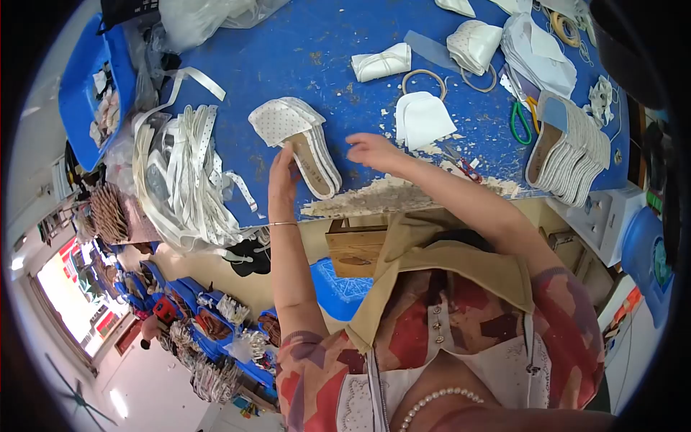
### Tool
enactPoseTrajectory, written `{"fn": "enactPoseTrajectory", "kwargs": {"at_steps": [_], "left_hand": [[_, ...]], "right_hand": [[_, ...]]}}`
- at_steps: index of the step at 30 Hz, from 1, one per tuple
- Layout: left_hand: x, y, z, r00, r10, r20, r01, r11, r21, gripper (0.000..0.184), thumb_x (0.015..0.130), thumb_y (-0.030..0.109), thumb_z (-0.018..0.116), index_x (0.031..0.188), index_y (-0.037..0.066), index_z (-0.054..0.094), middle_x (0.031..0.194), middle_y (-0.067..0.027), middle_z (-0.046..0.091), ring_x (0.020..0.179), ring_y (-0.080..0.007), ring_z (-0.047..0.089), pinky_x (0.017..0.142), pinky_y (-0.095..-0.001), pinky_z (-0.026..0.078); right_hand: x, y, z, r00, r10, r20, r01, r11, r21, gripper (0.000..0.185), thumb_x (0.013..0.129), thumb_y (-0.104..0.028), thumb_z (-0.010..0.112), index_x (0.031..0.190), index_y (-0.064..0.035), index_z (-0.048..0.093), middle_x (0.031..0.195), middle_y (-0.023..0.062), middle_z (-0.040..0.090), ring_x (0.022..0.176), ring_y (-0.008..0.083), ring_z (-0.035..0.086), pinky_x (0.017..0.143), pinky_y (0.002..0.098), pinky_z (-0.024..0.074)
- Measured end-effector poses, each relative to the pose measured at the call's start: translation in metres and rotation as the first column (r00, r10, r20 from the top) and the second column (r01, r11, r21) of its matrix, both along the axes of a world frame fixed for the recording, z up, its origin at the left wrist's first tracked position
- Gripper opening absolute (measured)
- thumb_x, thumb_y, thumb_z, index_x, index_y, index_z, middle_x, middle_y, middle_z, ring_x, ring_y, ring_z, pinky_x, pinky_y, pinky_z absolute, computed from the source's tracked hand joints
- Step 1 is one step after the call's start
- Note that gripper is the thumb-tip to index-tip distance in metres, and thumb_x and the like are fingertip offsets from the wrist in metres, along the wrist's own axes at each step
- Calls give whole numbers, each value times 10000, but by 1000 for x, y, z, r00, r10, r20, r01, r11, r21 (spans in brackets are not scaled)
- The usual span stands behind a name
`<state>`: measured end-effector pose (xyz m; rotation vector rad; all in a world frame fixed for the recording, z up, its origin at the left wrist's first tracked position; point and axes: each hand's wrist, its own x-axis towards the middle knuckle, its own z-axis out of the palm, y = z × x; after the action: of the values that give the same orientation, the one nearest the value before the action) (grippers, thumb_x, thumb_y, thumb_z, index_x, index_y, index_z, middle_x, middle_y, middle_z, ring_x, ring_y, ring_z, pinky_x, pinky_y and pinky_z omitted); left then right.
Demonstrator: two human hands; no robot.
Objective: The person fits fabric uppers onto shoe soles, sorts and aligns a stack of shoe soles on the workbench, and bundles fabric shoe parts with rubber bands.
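While clock hours run from the picture's middle, body at six: pearl necklace point(443, 395), patterned top point(568, 324) and tan apron point(461, 268).
Table edge: runs just below both hands, its near strip of blue table point(335, 68) worn pale.
Left hand point(282, 175): ten o'clock, fingers bent, touching the near left side of the slipper stack point(311, 160) — how firmly they grip, I cannot tell; some fingertips are hidden.
Right hand point(373, 153): twelve o'clock, fingers loosely parted and partly curled, holding nothing, just right of the stack.
Slipper stack: eleven o'clock on the table, dotted white uppers away from the body, brown insole up; its dark marks are too small to read.
Open room: a bare blue gap between the stack and the white pads point(425, 121) at one o'clock.
Strap bundle point(191, 176): between nine and ten, partly over the table's edge.
Green-handled scissors point(520, 122): two o'clock, blades partly covered.
Second slipper stack point(576, 147): between two and three, overlapping in a row, near the right edge.
Fabric roll point(381, 63): twelve o'clock, farther off.
Blue basin point(72, 97): ten o'clock, scraps inside — contents unclear.
Loaded racks point(194, 317): eight o'clock, small and distorted.
Doorway point(72, 288): beyond the racks, washed out; red signs unreadable.
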<state>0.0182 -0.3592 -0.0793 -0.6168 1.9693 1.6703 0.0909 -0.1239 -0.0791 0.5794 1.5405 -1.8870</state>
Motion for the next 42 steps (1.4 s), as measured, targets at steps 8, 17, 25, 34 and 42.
{"fn": "enactPoseTrajectory", "kwargs": {"at_steps": [8,17,25,34,42], "left_hand": [[0,-6,-12,984,-23,177,-29,958,286,543,915,336,567,1282,-49,456,1135,-176,599,958,-230,610,825,-331,495],[80,152,25,948,-298,111,150,726,671,473,983,288,427,1353,-5,399,1261,-171,547,1099,-261,583,925,-372,501],[129,329,-19,713,-650,265,109,475,873,400,989,217,436,1327,3,420,1255,-157,551,1091,-249,581,925,-351,495],[145,392,-60,669,-731,136,271,410,871,374,992,217,454,1321,40,438,1237,-129,572,1054,-213,604,876,-314,514],[151,387,-61,732,-657,181,227,486,844,343,991,232,463,1282,50,467,1200,-116,592,1019,-203,618,852,-304,525]], "right_hand": [[-20,-54,-31,999,-23,-41,12,969,-246,557,759,-55,657,1280,17,477,991,131,622,858,186,582,758,276,484],[109,69,73,856,-308,-416,427,874,232,639,751,-11,651,1347,-39,419,1063,98,594,865,176,562,745,281,485],[196,180,68,860,-461,-219,495,649,578,656,741,-56,640,1358,-63,415,1071,97,597,862,198,564,769,307,481],[217,227,40,719,-649,-249,658,519,546,341,733,-127,609,1051,-37,524,887,124,557,771,235,511,687,335,442],[215,235,30,772,-607,-190,578,546,606,536,758,-80,621,1282,-38,511,1004,138,591,840,213,555,757,289,474]]}}
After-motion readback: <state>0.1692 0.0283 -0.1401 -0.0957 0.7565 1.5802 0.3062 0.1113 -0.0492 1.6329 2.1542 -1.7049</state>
